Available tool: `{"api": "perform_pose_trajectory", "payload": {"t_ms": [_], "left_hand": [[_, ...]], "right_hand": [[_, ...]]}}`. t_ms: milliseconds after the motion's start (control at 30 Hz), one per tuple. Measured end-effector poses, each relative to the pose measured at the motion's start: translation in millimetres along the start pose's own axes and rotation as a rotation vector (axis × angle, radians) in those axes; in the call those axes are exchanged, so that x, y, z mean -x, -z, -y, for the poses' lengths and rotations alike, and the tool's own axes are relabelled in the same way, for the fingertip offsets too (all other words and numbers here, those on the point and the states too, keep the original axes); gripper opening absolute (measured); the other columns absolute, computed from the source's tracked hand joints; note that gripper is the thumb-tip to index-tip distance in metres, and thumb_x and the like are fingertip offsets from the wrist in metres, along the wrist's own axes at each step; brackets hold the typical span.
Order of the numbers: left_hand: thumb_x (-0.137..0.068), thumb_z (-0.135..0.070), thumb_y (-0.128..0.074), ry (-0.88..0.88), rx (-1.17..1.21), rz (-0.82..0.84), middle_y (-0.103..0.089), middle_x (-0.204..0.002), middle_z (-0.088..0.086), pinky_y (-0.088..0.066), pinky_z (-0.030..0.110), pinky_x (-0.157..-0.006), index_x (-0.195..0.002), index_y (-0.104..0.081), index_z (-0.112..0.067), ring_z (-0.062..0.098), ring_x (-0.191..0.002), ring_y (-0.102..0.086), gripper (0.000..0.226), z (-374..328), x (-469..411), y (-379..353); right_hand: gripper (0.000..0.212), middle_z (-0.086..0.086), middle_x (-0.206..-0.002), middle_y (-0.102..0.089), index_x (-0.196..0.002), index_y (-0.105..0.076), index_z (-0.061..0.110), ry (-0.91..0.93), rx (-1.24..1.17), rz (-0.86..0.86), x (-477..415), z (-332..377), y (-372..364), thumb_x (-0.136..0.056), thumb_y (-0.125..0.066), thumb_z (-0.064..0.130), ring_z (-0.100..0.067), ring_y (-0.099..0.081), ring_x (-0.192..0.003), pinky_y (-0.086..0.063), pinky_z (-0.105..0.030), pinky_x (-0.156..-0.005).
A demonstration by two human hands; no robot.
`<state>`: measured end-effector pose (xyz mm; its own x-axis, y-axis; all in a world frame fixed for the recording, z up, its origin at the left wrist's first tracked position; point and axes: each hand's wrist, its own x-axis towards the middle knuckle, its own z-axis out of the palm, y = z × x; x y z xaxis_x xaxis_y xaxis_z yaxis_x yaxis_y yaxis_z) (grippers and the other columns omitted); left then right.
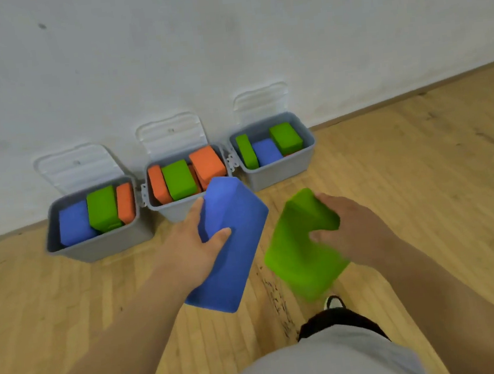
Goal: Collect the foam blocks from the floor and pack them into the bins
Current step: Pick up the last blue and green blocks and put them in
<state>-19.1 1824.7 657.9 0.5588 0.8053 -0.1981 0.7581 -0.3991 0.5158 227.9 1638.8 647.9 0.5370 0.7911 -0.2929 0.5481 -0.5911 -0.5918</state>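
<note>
The white wall (224, 37) fills the upper half of the frame, and the wooden floor (420, 168) fills the rest. Three grey bins stand on the floor in a row against the wall at centre left, their clear lids (170, 134) tipped back. The left bin (99, 248) holds blue, green and orange blocks. The middle bin (175, 212) holds orange and green ones, and the right bin (281, 174) holds green and blue.

In front of the bins, at mid frame, your left hand (191, 250) grips the blue block (240, 248). Your thumb lies on its top face, and its far end overlaps the middle bin's near rim. Just to the right, your right hand (354, 230) grips the green block (302, 260), which is blurred, with your fingers curled over its upper edge. A shoe (333, 302) shows below it.
</note>
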Motion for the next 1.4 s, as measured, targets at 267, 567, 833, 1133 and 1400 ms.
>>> {"api": "perform_pose_trajectory", "payload": {"t_ms": [267, 567, 833, 1133, 1400], "left_hand": [[-0.098, -0.058, -0.055, 0.152, 0.042, -0.046, -0.037, -0.162, -0.004, -0.034, 0.036, -0.112, -0.163, -0.020, -0.037, 0.021, -0.145, -0.038, 0.076, -76.8, -136.8, -10.3], [-0.099, -0.060, -0.050, 0.244, 0.019, 0.078, -0.035, -0.154, 0.008, -0.039, 0.042, -0.107, -0.162, -0.020, -0.042, 0.028, -0.135, -0.046, 0.072, -57.9, -346.8, -9.2], [-0.100, -0.060, -0.046, 0.177, -0.050, 0.250, -0.037, -0.125, 0.007, -0.041, 0.036, -0.078, -0.162, -0.010, -0.042, 0.020, -0.088, -0.050, 0.074, -70.2, -576.7, -24.9], [-0.103, -0.055, -0.044, 0.348, 0.094, 0.255, -0.043, -0.124, 0.015, -0.039, 0.037, -0.077, -0.161, 0.000, -0.048, 0.016, -0.077, -0.048, 0.073, -78.6, -725.6, -136.8], [-0.106, -0.048, -0.042, 0.438, 0.231, 0.126, -0.034, -0.153, 0.019, -0.041, 0.040, -0.091, -0.159, 0.006, -0.050, 0.037, -0.119, -0.053, 0.072, -21.0, -853.6, -332.9]], "right_hand": [[0.093, 0.004, -0.159, -0.038, -0.159, -0.029, 0.039, 0.124, 0.164, 0.114, -213.5, -23.8, 108.4, -0.081, -0.080, 0.049, -0.021, -0.043, -0.140, -0.039, -0.040, -0.114], [0.093, 0.001, -0.158, -0.040, -0.159, -0.026, 0.041, 0.069, 0.177, 0.202, -408.3, -19.8, 121.1, -0.083, -0.079, 0.046, -0.021, -0.040, -0.142, -0.035, -0.034, -0.113], [0.091, 0.005, -0.158, -0.035, -0.160, -0.019, 0.043, -0.170, 0.181, 0.223, -548.0, -33.0, 138.6, -0.087, -0.072, 0.051, -0.023, -0.041, -0.141, -0.039, -0.043, -0.112], [0.091, 0.005, -0.158, -0.040, -0.160, -0.018, 0.044, -0.135, 0.322, 0.430, -767.5, -109.9, 136.0, -0.088, -0.073, 0.051, -0.024, -0.049, -0.136, -0.047, -0.043, -0.106], [0.092, -0.004, -0.161, -0.040, -0.164, -0.004, 0.036, 0.099, 0.692, 0.629, -1017.6, -207.7, 35.8, -0.096, -0.066, 0.045, -0.029, -0.048, -0.138, -0.043, -0.033, -0.104]]}}
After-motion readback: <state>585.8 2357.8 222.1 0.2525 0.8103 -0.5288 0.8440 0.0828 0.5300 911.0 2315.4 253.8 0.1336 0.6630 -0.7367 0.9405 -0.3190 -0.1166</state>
